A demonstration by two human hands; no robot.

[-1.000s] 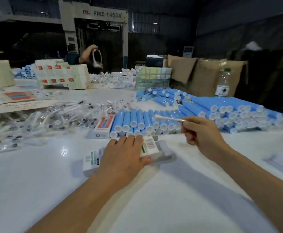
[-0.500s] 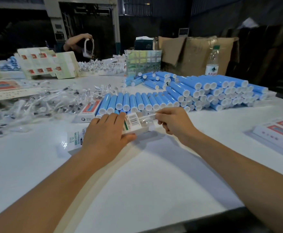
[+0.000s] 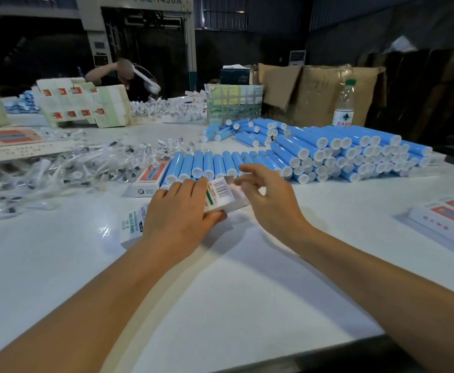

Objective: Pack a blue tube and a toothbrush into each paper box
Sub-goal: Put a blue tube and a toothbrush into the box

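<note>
A white paper box [image 3: 220, 193] with a barcode lies on the white table [image 3: 234, 278]. My left hand [image 3: 180, 214] holds it, fingers across its top and thumb at its near side. My right hand [image 3: 269, 200] is at the box's open right end with its fingers loosely spread and blurred; it holds nothing that I can see. No toothbrush shows in either hand. A row of blue tubes [image 3: 207, 164] lies just behind the box. Wrapped toothbrushes [image 3: 58, 168] are heaped to the left.
A big stack of blue tubes [image 3: 349, 154] fills the right back. A red-printed box [image 3: 150, 179] lies beside the row. Flat box blanks [image 3: 449, 219] sit at the right edge. A water bottle [image 3: 344, 106], a cardboard carton [image 3: 309, 90] and another person [image 3: 118, 74] are behind.
My right hand brought a toothbrush down to the box's open end; the toothbrush is no longer in sight, and the hand's fingers have spread. My left hand stayed on the box.
</note>
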